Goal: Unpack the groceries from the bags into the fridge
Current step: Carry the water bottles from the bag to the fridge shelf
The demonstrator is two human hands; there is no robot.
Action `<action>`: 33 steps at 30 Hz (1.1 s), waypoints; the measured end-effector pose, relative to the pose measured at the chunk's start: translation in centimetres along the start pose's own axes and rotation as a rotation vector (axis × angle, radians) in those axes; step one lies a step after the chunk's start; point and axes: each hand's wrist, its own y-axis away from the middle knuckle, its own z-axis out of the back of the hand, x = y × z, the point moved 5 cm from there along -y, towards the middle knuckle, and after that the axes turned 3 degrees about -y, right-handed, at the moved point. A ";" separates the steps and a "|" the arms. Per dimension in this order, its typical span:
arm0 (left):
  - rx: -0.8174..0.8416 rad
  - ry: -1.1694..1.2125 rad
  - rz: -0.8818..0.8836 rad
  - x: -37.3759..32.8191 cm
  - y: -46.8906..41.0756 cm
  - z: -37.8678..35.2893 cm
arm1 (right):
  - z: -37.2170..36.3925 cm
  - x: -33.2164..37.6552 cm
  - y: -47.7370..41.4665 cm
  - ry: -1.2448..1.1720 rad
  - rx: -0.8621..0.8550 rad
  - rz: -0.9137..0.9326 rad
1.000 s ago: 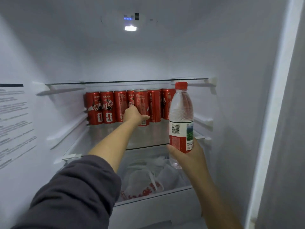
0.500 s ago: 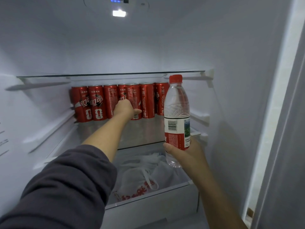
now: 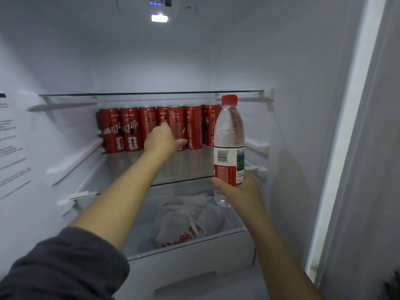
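The water bottle [image 3: 229,135] I hold shows a barcode on its red-and-white label, the red cans [image 3: 129,131] left of it carry large white Chinese characters and FIFA WORLD CUP down the side, and the bag [image 3: 184,226] below it has red characters I cannot read.

Materials and finishes inside the compartment.
You see glossy red printed metal on the cans [image 3: 129,128], which catch the light; the water bottle [image 3: 229,137] is clear, ribbed plastic with a smooth red plastic cap [image 3: 229,100] and a glossy printed label [image 3: 226,169]. The shelf [image 3: 190,167] is smooth glass and mirrors the cans. The fridge walls [image 3: 303,105] are smooth white plastic with a dull sheen. The bag [image 3: 184,215] is thin, crinkled white plastic film. The sleeve [image 3: 65,267] is matt dark grey cloth.
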 end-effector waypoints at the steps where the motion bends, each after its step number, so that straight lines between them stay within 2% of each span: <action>1: -0.037 0.086 -0.062 -0.4 1.2 1.0 | 0.1 0.1 0.2 0.006 -0.006 0.003; 6: -0.032 0.611 -0.249 -1.4 7.6 5.5 | -0.2 -0.4 1.7 0.075 0.000 0.028; 9: -0.062 0.720 -0.286 -1.7 10.4 7.6 | -1.1 -0.7 2.9 0.108 0.055 0.060; 16: -0.153 0.583 -0.285 -0.4 14.4 9.2 | -3.3 -1.6 4.2 0.227 0.219 0.112; 20: -0.038 0.503 -0.185 2.4 16.1 8.0 | -3.8 -3.6 3.6 0.333 0.177 0.143; 25: 0.132 0.543 -0.041 6.3 18.5 3.6 | -4.2 -6.3 2.6 0.611 0.075 0.225; 33: 0.253 0.511 0.085 11.2 19.9 -2.1 | -5.1 -9.0 3.5 0.682 0.041 0.244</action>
